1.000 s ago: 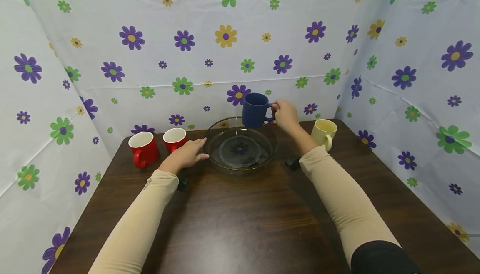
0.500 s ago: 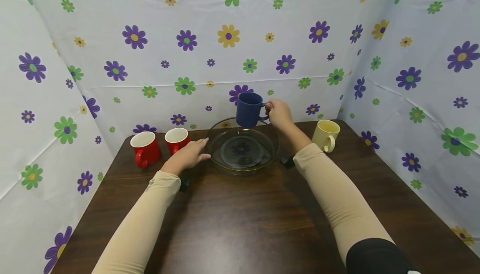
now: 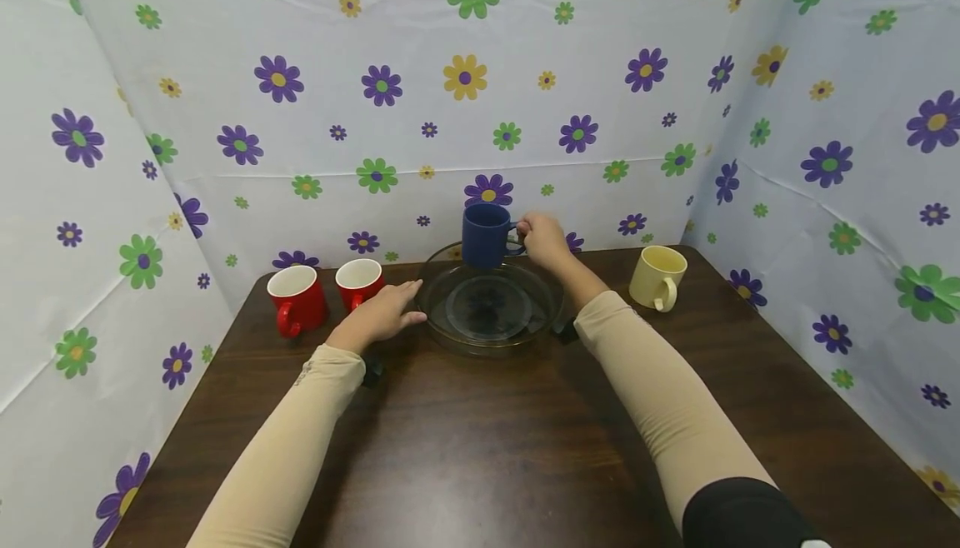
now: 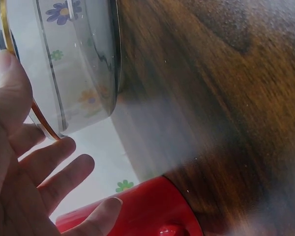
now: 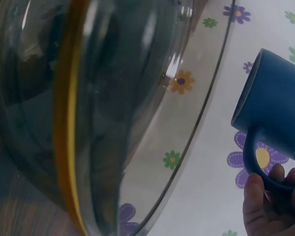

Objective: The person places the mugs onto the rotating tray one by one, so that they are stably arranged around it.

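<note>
A blue mug is held upright over the back part of a round clear glass bowl. My right hand pinches the mug by its handle; in the right wrist view the thumb and fingers curl round that handle. My left hand stretches out at the bowl's left side, fingers extended. The left wrist view has its thumb and fingertips right at the bowl's gold-tinted rim. Just behind that hand stands a small red mug, partly hidden by it.
Another red mug stands farther left on the dark wooden table. A pale yellow mug is at the back right, beyond the right forearm. A white flowered cloth hangs behind the table and along both sides.
My right hand has carried the blue mug left and slightly down, over the bowl. The left hand stays by the bowl's rim. The whole head view has shifted slightly right.
</note>
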{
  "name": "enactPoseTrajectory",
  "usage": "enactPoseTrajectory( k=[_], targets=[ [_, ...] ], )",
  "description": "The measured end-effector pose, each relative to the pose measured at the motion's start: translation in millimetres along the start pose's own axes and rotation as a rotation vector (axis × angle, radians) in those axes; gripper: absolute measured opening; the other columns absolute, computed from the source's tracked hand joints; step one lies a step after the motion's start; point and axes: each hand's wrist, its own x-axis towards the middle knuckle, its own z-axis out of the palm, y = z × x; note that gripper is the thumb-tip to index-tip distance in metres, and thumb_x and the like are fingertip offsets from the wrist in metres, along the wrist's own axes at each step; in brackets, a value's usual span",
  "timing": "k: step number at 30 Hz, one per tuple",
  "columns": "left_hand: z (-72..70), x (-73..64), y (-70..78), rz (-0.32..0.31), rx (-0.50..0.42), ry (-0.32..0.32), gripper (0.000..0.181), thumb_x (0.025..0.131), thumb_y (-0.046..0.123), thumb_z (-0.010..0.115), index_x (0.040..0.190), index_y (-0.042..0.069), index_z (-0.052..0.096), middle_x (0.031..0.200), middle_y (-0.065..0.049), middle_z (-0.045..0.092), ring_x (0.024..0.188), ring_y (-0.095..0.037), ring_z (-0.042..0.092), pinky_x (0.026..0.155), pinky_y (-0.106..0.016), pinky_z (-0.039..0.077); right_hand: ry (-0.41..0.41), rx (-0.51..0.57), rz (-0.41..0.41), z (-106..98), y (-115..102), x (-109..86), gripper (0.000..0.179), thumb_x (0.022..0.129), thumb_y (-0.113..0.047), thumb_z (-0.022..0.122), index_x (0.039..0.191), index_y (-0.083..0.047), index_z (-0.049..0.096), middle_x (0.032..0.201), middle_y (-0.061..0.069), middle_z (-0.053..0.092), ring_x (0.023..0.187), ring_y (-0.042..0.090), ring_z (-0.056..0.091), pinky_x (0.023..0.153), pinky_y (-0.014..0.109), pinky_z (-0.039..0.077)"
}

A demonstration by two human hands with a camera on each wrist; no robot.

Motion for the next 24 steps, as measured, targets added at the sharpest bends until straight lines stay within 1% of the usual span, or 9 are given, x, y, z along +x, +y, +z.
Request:
enactPoseTrajectory(
  k=[3, 7, 9, 12, 14, 17, 21, 24],
  targets=[
    [-0.9, -0.4, 0.2, -0.002, 0.007, 0.006, 0.076, 0.100, 0.033, 0.064, 0.157, -0.003, 0.029, 0.160, -0.024, 0.033, 0.146, -0.046, 0.032, 0.118, -0.059, 0.028, -0.017, -0.018, -0.008, 5, -1, 2.2, 0.026, 0.105, -0.009, 0.046, 0.089, 0.000, 0.065, 0.088, 0.016, 0.066, 0.085, 0.031, 0.058, 0.082, 0.044, 0.050],
    [-0.3, 0.0, -0.9, 0.007, 0.016, 0.013, 0.076, 0.100, 0.033, 0.064, 0.157, -0.004, 0.030, 0.159, -0.025, 0.034, 0.146, -0.046, 0.033, 0.117, -0.059, 0.029, -0.073, -0.047, -0.016, 12, -3, 3.0, 0.028, 0.105, -0.008, 0.046, 0.085, 0.000, 0.063, 0.085, 0.014, 0.064, 0.085, 0.030, 0.058, 0.083, 0.044, 0.050],
    [1.1, 0.4, -2.1, 0.011, 0.020, 0.014, 0.076, 0.100, 0.034, 0.064, 0.157, -0.004, 0.030, 0.159, -0.025, 0.034, 0.146, -0.046, 0.033, 0.117, -0.059, 0.029, -0.110, -0.063, -0.026, 16, -3, 1.4, 0.029, 0.105, -0.006, 0.045, 0.082, 0.000, 0.063, 0.082, 0.013, 0.063, 0.082, 0.029, 0.057, 0.081, 0.042, 0.049],
    [3.0, 0.9, -3.5, 0.011, 0.019, 0.015, 0.076, 0.100, 0.034, 0.065, 0.157, -0.003, 0.030, 0.159, -0.025, 0.034, 0.146, -0.046, 0.034, 0.117, -0.058, 0.030, -0.163, -0.052, -0.022, 23, -3, -1.4, 0.029, 0.103, -0.001, 0.043, 0.084, 0.003, 0.064, 0.081, 0.011, 0.062, 0.079, 0.027, 0.055, 0.076, 0.038, 0.048],
    [3.7, 1.0, -4.2, 0.015, 0.022, 0.021, 0.075, 0.100, 0.033, 0.065, 0.156, -0.004, 0.031, 0.159, -0.025, 0.035, 0.146, -0.046, 0.034, 0.117, -0.058, 0.030, -0.190, -0.050, -0.017, 28, -1, -1.8, 0.029, 0.103, -0.001, 0.042, 0.085, 0.004, 0.064, 0.079, 0.009, 0.059, 0.076, 0.025, 0.053, 0.071, 0.034, 0.046],
    [3.6, 0.4, -4.4, 0.018, 0.018, 0.033, 0.074, 0.100, 0.032, 0.064, 0.156, -0.004, 0.031, 0.159, -0.025, 0.035, 0.145, -0.046, 0.034, 0.117, -0.059, 0.030, -0.217, -0.050, -0.009, 34, 0, -2.0, 0.029, 0.103, -0.002, 0.044, 0.085, 0.005, 0.066, 0.078, 0.008, 0.059, 0.073, 0.023, 0.053, 0.067, 0.031, 0.044],
    [3.6, -0.4, -4.5, 0.014, 0.028, 0.046, 0.074, 0.100, 0.033, 0.064, 0.156, -0.003, 0.032, 0.159, -0.024, 0.036, 0.145, -0.046, 0.035, 0.116, -0.060, 0.031, -0.265, -0.059, -0.001, 42, 0, -3.0, 0.031, 0.105, -0.004, 0.044, 0.085, 0.003, 0.067, 0.079, 0.009, 0.061, 0.072, 0.022, 0.054, 0.063, 0.030, 0.046],
    [4.1, -0.8, -4.0, 0.016, 0.033, 0.047, 0.074, 0.100, 0.034, 0.064, 0.156, -0.003, 0.033, 0.159, -0.024, 0.036, 0.145, -0.046, 0.035, 0.115, -0.060, 0.032, -0.301, -0.068, 0.009, 48, 0, -3.7, 0.032, 0.107, -0.007, 0.043, 0.087, 0.001, 0.067, 0.082, 0.009, 0.064, 0.073, 0.022, 0.056, 0.063, 0.031, 0.050]
  ],
)
